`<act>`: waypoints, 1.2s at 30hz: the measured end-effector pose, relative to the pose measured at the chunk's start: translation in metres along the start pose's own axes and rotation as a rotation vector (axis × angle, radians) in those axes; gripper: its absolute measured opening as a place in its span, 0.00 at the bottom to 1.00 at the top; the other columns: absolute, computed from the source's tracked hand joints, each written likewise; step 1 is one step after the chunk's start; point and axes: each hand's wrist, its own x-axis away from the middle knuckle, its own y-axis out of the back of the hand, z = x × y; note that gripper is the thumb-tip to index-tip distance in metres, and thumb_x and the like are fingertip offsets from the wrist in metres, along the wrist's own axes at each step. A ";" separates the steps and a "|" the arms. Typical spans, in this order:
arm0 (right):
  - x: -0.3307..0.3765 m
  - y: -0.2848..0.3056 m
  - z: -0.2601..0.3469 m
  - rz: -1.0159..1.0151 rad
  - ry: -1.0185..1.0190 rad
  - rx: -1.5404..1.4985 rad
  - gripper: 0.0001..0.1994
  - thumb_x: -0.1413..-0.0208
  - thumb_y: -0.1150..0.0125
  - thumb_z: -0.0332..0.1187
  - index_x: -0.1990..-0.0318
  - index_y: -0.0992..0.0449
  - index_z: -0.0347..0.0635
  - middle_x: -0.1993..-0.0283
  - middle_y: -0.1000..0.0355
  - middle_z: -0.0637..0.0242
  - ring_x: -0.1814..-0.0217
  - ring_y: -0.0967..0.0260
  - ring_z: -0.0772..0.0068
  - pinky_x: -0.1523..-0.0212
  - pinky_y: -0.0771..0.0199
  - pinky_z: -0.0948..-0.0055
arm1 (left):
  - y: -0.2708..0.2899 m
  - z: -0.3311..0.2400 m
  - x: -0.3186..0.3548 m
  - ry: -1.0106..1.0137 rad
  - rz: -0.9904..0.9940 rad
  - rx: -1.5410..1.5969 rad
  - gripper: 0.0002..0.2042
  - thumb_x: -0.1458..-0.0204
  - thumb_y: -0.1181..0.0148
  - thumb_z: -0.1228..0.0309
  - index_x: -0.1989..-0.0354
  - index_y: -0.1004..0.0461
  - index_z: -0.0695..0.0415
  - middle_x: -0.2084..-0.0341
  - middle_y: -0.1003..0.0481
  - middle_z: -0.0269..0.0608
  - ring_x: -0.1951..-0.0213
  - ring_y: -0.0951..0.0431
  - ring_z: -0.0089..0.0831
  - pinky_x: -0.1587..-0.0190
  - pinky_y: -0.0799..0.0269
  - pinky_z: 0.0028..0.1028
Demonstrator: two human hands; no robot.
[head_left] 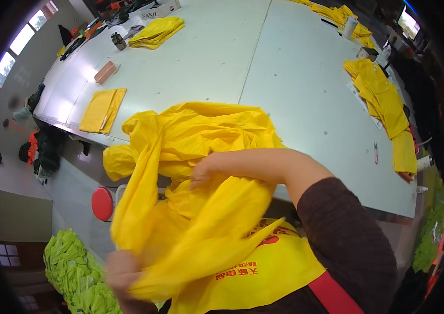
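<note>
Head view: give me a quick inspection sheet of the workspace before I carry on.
Surface: large white table, joined panels, far half mostly bare.
Job's things: crumpled yellow garment, partly on the near table edge, partly lifted.
Clutter: folded yellow piece at left; yellow stack far left; yellow pile along the right edge; brown block; white cup.
Hands: left hand low and blurred, gripping the garment; right hand pressed into its folds.
Cables: nothing seen.
Surroundings: red stool under the table; green heap on the floor at left; windows far left.
</note>
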 end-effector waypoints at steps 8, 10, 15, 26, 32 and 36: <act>0.073 0.010 0.068 0.240 0.106 -0.605 0.31 0.41 0.64 0.55 0.39 0.45 0.40 0.37 0.46 0.62 0.36 0.49 0.62 0.37 0.52 0.66 | 0.069 0.063 0.096 0.680 -0.114 -0.189 0.12 0.62 0.44 0.67 0.67 0.31 0.55 0.76 0.35 0.36 0.71 0.34 0.37 0.68 0.41 0.31; 0.129 0.006 0.098 0.361 0.141 -0.767 0.34 0.42 0.58 0.53 0.37 0.50 0.36 0.34 0.51 0.60 0.34 0.54 0.67 0.35 0.57 0.69 | 0.074 0.083 0.094 0.713 0.025 -0.145 0.13 0.61 0.44 0.67 0.65 0.32 0.55 0.74 0.35 0.37 0.69 0.35 0.38 0.66 0.42 0.32; 0.238 -0.022 0.143 0.277 0.494 -1.121 0.23 0.52 0.36 0.36 0.52 0.33 0.30 0.53 0.30 0.57 0.53 0.34 0.70 0.53 0.33 0.73 | 0.096 0.116 0.060 0.693 0.206 -0.114 0.16 0.59 0.45 0.67 0.60 0.34 0.56 0.68 0.36 0.40 0.64 0.36 0.40 0.61 0.43 0.33; 0.400 0.094 0.077 -1.537 0.014 -0.731 0.20 0.48 0.45 0.38 0.52 0.33 0.32 0.53 0.31 0.59 0.52 0.34 0.68 0.54 0.35 0.71 | 0.104 0.151 -0.236 0.266 0.292 -0.174 0.22 0.55 0.46 0.66 0.51 0.39 0.58 0.56 0.36 0.47 0.52 0.40 0.46 0.49 0.46 0.35; 0.421 0.234 -0.097 -1.908 -0.101 -0.363 0.22 0.45 0.52 0.44 0.51 0.33 0.34 0.50 0.32 0.61 0.49 0.36 0.70 0.51 0.37 0.71 | 0.044 0.193 -0.454 0.098 0.194 -0.220 0.25 0.53 0.47 0.65 0.45 0.41 0.59 0.50 0.37 0.50 0.46 0.42 0.50 0.43 0.48 0.36; 0.394 0.207 -0.219 -1.934 -0.306 -0.325 0.23 0.43 0.56 0.47 0.51 0.33 0.36 0.48 0.34 0.62 0.47 0.38 0.70 0.50 0.38 0.70 | -0.063 0.263 -0.440 -0.082 -0.071 -0.413 0.26 0.48 0.48 0.56 0.43 0.39 0.56 0.48 0.34 0.51 0.43 0.37 0.39 0.42 0.43 0.34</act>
